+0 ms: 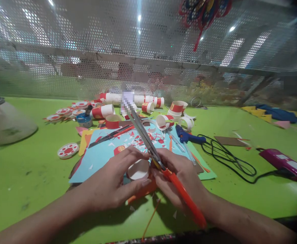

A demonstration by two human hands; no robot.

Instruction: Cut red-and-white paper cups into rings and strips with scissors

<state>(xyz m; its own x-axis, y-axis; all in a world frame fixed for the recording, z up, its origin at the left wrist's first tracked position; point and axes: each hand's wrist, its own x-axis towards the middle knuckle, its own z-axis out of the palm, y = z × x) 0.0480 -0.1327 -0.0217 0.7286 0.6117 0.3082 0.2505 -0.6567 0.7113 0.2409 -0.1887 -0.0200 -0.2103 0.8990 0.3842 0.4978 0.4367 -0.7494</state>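
My left hand [114, 178] curls its thumb and fingers around a white round piece of paper cup [138, 170], its pale inside facing up. Orange scissors [185, 198] are in my right hand [182, 169], their long metal blades pointing up and away from me. The fingertips of that hand also come close to the cup piece; whether they touch it is hidden behind the scissors. Below both hands lies a light blue paper sheet [100, 162] strewn with red and white scraps. An orange strip [148, 191] shows just under the cup piece.
Cut paper cups [176, 107] and a long white tube [112, 98] lie at the back. A blue glue gun [187, 135] trails a black cord to a magenta device [281, 159]. A decorated disc [68, 150] and blue jar [84, 120] are leftward.
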